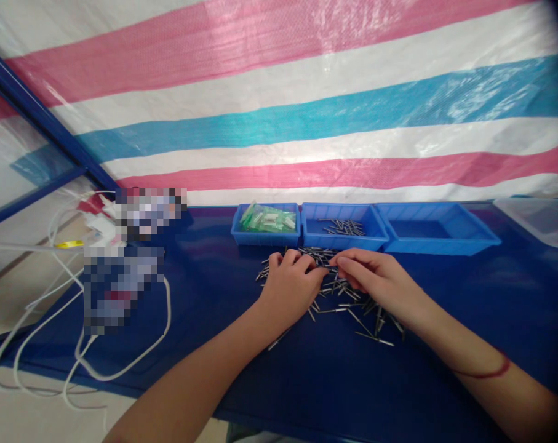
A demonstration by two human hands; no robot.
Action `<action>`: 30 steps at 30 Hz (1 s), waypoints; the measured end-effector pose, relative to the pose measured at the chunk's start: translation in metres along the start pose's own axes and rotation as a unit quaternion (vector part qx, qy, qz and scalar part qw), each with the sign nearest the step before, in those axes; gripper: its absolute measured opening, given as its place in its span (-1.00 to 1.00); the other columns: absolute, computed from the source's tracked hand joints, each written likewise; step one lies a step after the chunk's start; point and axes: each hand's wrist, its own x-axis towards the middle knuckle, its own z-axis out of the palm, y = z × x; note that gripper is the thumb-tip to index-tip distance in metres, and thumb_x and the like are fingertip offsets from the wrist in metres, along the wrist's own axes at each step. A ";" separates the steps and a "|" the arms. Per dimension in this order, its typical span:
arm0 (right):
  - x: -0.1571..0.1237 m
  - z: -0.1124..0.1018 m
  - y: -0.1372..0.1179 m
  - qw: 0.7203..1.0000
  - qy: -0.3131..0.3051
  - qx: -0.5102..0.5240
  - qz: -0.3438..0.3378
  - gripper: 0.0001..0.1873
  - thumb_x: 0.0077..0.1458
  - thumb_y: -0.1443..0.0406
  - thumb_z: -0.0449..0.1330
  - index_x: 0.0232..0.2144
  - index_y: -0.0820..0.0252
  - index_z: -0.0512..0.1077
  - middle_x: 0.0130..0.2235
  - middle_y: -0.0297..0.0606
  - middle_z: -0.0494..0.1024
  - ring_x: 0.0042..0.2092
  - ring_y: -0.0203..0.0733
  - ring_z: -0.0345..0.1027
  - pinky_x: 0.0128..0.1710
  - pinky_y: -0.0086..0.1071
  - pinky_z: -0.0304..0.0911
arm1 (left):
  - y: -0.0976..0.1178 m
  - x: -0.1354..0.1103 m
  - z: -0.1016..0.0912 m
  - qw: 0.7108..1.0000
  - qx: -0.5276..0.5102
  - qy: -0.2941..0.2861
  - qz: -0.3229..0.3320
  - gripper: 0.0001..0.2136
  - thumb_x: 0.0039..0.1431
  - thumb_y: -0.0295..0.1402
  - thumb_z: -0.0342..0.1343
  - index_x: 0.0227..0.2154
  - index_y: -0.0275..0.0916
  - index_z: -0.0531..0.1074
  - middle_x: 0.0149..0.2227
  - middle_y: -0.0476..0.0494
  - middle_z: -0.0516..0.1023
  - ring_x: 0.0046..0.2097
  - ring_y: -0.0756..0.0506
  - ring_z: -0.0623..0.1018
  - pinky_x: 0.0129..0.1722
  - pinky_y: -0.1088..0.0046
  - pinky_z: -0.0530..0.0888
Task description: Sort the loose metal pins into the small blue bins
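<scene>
A loose pile of silver pop rivets (338,286) with thin dark stems lies on the blue tabletop in front of me. My left hand (290,280) rests over the left side of the pile, its fingers curled and drawn toward the thumb; what they grip is hidden. Close to its thumb, my right hand (375,280) pinches with thumb and forefinger on what looks like a single rivet (330,266). The two hands' fingertips almost meet above the pile. More rivets lie scattered under and below the right palm.
Behind the pile stand three blue bins in a row: a left bin (242,239) with green-and-clear packets, a middle bin (313,239) with some rivets, and a bare right bin (440,246). A clear plastic container (532,218) is far right. White cables (168,307) and blurred items lie left.
</scene>
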 end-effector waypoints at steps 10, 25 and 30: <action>-0.001 0.000 -0.002 1.000 0.010 -0.015 -0.007 -0.67 0.11 0.09 0.10 -0.33 0.21 0.52 -0.48 -0.28 0.44 -0.51 -0.30 0.21 -0.57 -0.43 0.13 | -0.001 0.001 -0.002 1.000 0.013 -0.017 -0.003 -0.84 0.30 -0.29 -0.02 -0.31 -0.15 0.46 -0.20 -0.06 0.50 -0.07 -0.15 0.32 -0.17 0.20 0.14; 0.000 -0.005 -0.006 0.999 0.039 -0.019 -0.019 -0.68 0.08 0.11 0.10 -0.39 0.23 0.50 -0.47 -0.28 0.45 -0.50 -0.30 0.22 -0.53 -0.41 0.12 | -0.026 0.002 -0.022 0.997 -0.071 0.011 -0.010 -0.80 0.32 -0.36 -0.08 -0.18 -0.19 0.45 -0.16 -0.09 0.51 -0.14 -0.09 0.39 -0.15 0.34 0.28; -0.001 -0.009 -0.001 0.994 0.051 -0.081 -0.055 -0.74 0.12 0.19 0.06 -0.33 0.19 0.50 -0.41 -0.29 0.50 -0.45 -0.26 0.27 -0.45 -0.38 0.17 | -0.037 0.002 -0.028 0.996 -0.087 -0.012 0.021 -0.84 0.25 -0.43 -0.03 -0.24 -0.22 0.46 -0.24 -0.08 0.51 -0.20 -0.06 0.41 -0.16 0.39 0.32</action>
